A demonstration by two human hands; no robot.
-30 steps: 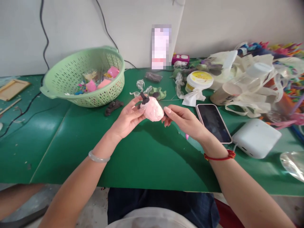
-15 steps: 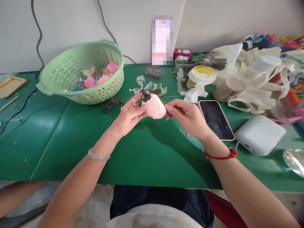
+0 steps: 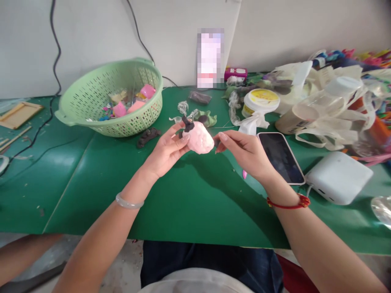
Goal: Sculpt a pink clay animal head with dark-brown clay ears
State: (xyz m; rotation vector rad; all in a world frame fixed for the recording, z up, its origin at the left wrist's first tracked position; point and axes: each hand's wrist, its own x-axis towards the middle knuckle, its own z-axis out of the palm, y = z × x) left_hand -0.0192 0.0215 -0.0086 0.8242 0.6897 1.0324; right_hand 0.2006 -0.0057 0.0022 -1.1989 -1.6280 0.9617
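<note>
My left hand [image 3: 169,148] is closed around the side of a pink clay lump [image 3: 200,138], holding it above the table. Dark clay pieces [image 3: 187,124] stick to the lump's upper left, one of them standing up like a stalk. My right hand [image 3: 242,148] is in a pinch just right of the lump's tip, a small gap between them. Between its fingertips shows a small dark bit of clay [image 3: 217,142]. Behind the lump lie a green clay piece [image 3: 210,119] and crumpled clear wrap [image 3: 183,107]. A dark clay lump [image 3: 148,137] rests left of my left hand.
A green colander [image 3: 128,126] with pink pieces stands at the back left. A phone [image 3: 281,156], a white box-shaped device [image 3: 340,177], a white tub [image 3: 262,101] and plastic bags [image 3: 305,101] crowd the right. A blurred-out screen [image 3: 210,59] leans on the wall. Someone's arm [image 3: 27,254] shows lower left.
My right hand has drawn slightly right, away from the pink lump's tip, and the dark bit in its fingers shows more. The whole view has shifted a little.
</note>
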